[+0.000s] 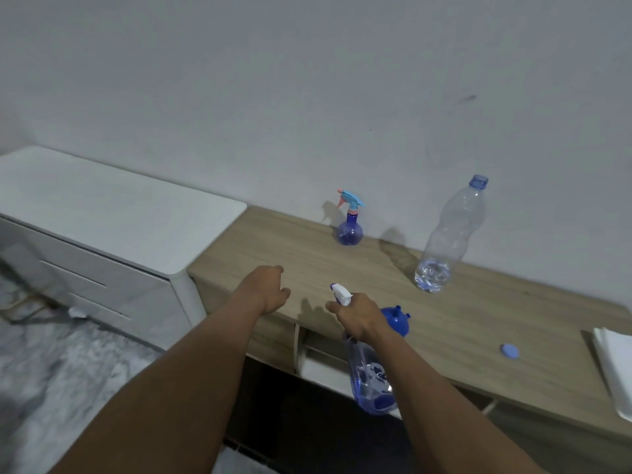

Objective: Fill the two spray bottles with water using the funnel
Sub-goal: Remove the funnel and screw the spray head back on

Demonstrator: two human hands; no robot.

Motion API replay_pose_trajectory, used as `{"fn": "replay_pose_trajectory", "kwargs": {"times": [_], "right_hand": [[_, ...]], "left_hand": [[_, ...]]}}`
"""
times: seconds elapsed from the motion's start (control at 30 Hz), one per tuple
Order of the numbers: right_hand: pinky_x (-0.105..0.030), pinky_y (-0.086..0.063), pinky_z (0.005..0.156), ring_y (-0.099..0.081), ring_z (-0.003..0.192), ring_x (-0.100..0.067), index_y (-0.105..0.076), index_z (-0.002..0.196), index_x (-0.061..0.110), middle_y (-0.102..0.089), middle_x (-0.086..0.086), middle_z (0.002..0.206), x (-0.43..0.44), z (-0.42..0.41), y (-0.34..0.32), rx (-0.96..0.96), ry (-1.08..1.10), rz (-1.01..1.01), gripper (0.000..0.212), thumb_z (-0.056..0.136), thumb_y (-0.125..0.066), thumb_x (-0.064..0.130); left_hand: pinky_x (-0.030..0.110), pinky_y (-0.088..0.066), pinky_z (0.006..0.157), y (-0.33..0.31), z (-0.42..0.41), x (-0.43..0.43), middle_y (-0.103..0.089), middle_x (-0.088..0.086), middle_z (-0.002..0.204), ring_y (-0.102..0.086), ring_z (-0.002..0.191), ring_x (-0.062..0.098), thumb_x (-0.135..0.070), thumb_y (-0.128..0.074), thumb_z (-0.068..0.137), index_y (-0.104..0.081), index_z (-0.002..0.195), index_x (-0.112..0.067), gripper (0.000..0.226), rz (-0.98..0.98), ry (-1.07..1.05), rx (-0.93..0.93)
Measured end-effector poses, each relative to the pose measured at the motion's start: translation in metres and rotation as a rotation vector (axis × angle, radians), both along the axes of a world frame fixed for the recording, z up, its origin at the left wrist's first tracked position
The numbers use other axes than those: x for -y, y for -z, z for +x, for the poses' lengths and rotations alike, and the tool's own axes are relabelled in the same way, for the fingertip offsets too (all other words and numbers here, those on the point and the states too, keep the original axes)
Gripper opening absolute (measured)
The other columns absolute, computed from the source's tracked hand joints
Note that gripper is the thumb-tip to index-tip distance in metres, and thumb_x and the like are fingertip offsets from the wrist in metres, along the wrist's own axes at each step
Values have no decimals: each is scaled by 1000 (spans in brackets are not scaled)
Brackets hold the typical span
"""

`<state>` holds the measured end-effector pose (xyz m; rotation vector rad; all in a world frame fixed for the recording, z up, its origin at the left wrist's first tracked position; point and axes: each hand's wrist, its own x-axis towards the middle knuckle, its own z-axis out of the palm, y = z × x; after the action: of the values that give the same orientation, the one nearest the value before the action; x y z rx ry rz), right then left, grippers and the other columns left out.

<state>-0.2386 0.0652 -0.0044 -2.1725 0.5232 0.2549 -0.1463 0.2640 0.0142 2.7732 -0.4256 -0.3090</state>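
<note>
Bare counter point(273, 248) lies open from the front edge back to the round spray bottle point(349, 230) by the wall. Rightward, the tall water bottle point(451, 234), blue funnel point(398, 325), cap point(510, 350) and folded white sheets point(615, 371) stand apart, leaving passable gaps.

The left forearm point(219, 340) and the right forearm point(420, 367) are both bare along all of their visible length, with no cloth on them from the lower edge of the view up to the wrists. The left hand point(270, 289) and the right hand point(355, 318) are bare as well. The forearms look slender and smooth; nails and finer marks are too blurred to tell
</note>
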Motion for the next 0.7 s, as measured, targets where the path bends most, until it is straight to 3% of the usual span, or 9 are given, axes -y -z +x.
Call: {"fn": "replay_pose_trajectory", "kwargs": {"times": [0.13, 0.37, 0.43, 0.57, 0.7], "right_hand": [[-49, -61, 80, -72, 81, -31, -55, 106, 12, -71, -10, 96, 2, -8, -2, -35, 62, -3, 51, 73, -59, 50], [-50, -61, 81, -73, 81, -32, -56, 99, 16, -70, -7, 91, 5, -12, -13, -7, 44, 22, 43, 81, -66, 54], [-49, -59, 85, -72, 84, -29, -51, 107, 23, -68, -5, 90, 9, -15, -15, -6, 10, 15, 38, 86, -63, 52], [-46, -60, 84, -73, 84, -30, -56, 129, 13, -69, -8, 98, 20, -17, -16, -13, -13, 18, 52, 90, -61, 49], [-48, -61, 81, -73, 80, -29, -55, 110, 13, -70, -9, 95, 24, -20, -18, -45, -18, -39, 47, 81, -62, 50]], "left_hand": [[37, -42, 106, 0, -7, -4, -51, 13, 143, -47, 131, 27, -37, -59, 92, -37, 147, -8, 66, 3, 6, -15], [37, -42, 105, -9, -12, -1, -50, 13, 143, -47, 132, 28, -39, -59, 92, -37, 148, -10, 66, -2, -8, 9], [37, -42, 107, -12, -15, 2, -48, 12, 145, -46, 133, 28, -40, -59, 92, -37, 148, -11, 67, -5, -14, 9], [37, -41, 107, -15, -21, 10, -47, 11, 146, -45, 133, 27, -39, -58, 93, -37, 148, -10, 66, -8, -23, 10], [37, -41, 107, -12, -28, 12, -46, 11, 148, -45, 133, 27, -40, -58, 93, -37, 148, -10, 66, -8, -45, -16]]}}
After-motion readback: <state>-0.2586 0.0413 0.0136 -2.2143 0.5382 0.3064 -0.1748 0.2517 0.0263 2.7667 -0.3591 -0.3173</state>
